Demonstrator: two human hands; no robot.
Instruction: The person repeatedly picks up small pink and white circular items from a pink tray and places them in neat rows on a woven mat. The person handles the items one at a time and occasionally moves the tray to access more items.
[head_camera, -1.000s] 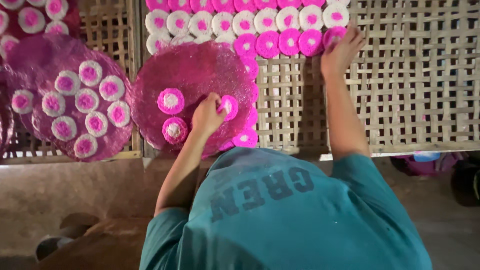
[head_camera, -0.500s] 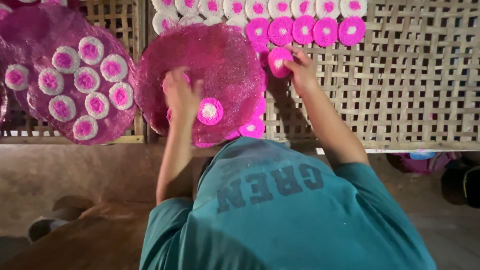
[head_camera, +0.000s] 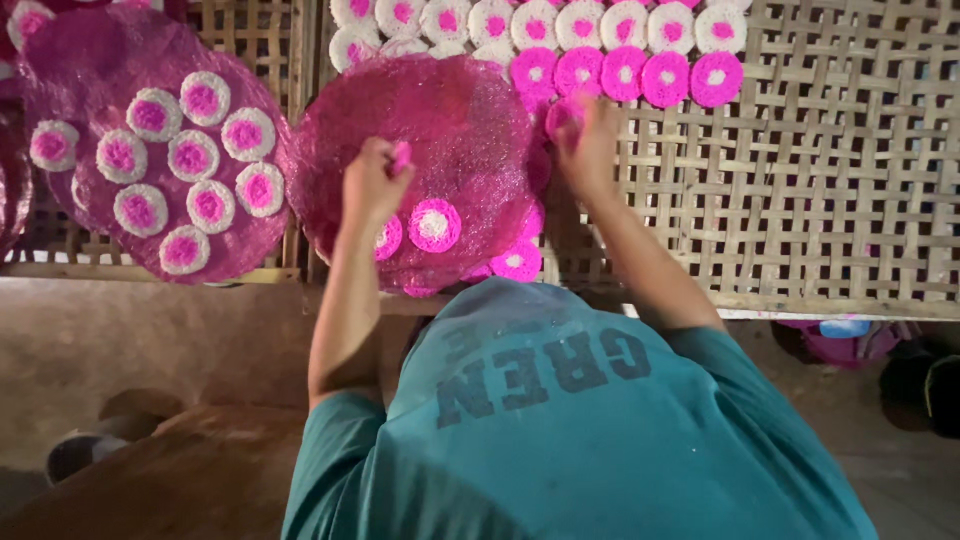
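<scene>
Left grip (head_camera: 372, 185) pinching pink disc (head_camera: 401, 157) over pink round tray (head_camera: 470, 110); right grip (head_camera: 588, 145) closed on pink disc (head_camera: 562, 115).

The big round mat (head_camera: 450, 130) is deep pink and sparkly. A second round mat (head_camera: 100, 70) is purple-pink. The little cakes (head_camera: 205, 98) on it are white with pink middles. The cake (head_camera: 434, 225) on the sparkly mat is bright pink with a white middle. The row of cakes (head_camera: 665, 78) higher up is bright pink with white dots. The rack (head_camera: 830, 180) is tan, woven in criss-cross strips. The shirt (head_camera: 600, 450) is teal with dark letters.
</scene>
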